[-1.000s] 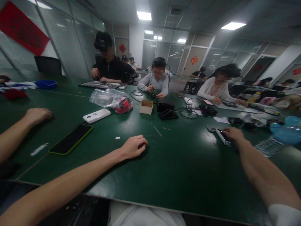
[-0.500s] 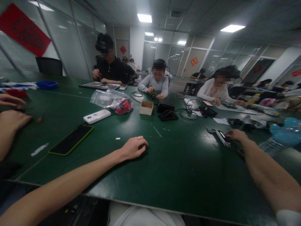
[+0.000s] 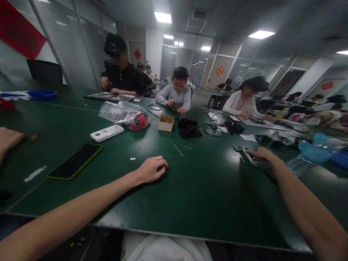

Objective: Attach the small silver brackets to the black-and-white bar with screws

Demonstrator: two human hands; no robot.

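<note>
My left hand [image 3: 150,169] rests on the green table [image 3: 190,195] near its middle, fingers curled under, a ring on one finger; nothing shows in it. My right hand [image 3: 263,156] reaches out to the right, its fingers laid over a slim white and black device [image 3: 248,156] that lies flat on the table. A small metal piece [image 3: 236,148] sits just left of that device. A phone in a green case [image 3: 74,161] lies face up to the left of my left arm.
A white power bank [image 3: 106,133], a plastic bag with a red item [image 3: 123,114], a small cardboard box [image 3: 165,123] and black gear with cables [image 3: 190,127] lie farther back. A blue-capped bottle [image 3: 312,154] lies right. A co-worker's hand [image 3: 8,139] is at far left; three people sit opposite.
The co-worker's hand at the left has drawn back toward the table's left edge. My right hand stays on the white device and my left hand has not moved; the view has shifted slightly.
</note>
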